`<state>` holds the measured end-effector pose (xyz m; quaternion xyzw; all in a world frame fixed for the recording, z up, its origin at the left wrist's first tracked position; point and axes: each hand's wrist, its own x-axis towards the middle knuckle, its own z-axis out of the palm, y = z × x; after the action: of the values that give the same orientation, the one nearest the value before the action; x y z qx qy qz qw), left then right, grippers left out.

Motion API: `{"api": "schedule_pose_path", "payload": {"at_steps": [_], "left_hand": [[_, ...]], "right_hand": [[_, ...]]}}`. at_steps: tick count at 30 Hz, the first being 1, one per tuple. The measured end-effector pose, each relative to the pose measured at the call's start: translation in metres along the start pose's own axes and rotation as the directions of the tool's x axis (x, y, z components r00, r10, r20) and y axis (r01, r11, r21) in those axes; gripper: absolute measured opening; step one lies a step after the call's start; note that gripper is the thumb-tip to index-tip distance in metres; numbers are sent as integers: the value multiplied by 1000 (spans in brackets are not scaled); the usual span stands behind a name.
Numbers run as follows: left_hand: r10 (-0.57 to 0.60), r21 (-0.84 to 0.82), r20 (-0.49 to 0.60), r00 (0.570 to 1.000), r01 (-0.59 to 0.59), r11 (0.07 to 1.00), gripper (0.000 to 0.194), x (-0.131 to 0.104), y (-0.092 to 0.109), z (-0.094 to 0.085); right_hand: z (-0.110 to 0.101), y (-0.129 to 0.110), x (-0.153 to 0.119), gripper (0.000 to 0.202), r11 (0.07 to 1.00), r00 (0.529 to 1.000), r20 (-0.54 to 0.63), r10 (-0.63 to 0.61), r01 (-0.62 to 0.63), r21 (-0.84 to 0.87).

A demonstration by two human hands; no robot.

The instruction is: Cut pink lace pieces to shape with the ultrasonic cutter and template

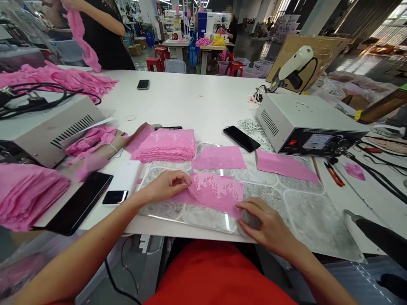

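A pink lace piece (216, 192) lies across the clear board (206, 216), its left end slightly raised. My left hand (167, 186) is closed in a pinch on that left edge. My right hand (265, 222) rests at the lower right corner of the lace, its index fingertip touching the fabric, with thumb and fingers apart. Part of another pink fabric piece shows from under the lace. Just beyond lie a flat pink piece (219, 157) and, to its right, a longer pink strip (284, 165). A stack of pink lace pieces (170, 146) sits behind my left hand.
At right stands a grey control box (311, 123) with a cable; a black-handled tool (378, 235) lies nearer. A black phone (241, 138) rests behind the fabric. Left are another grey box (47, 127), folded pink fabric (28, 192) and a black tablet (76, 203). A person (101, 34) stands across the table.
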<state>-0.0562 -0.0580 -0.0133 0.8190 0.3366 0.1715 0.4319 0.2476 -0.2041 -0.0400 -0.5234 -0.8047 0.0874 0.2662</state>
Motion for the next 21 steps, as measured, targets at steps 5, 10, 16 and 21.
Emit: {"api": "schedule_pose_path", "payload": {"at_steps": [5,10,16,21], "left_hand": [[68,87,-63,996,-63,994,11,-21,1,0],[118,179,-70,991,-104,978,16,-36,-2,2],[147,282,-88,985,-117,952,19,-50,-8,8],[163,365,-67,984,-128,922,15,-58,-13,5]], "right_hand": [[6,4,5,16,996,996,-25,-87,86,-20],[9,13,11,16,991,990,-57,-130,129,-22],[9,-1,18,13,989,989,-25,-143,144,29],[13,-3,22,15,989,990,9,-141,141,39]]}}
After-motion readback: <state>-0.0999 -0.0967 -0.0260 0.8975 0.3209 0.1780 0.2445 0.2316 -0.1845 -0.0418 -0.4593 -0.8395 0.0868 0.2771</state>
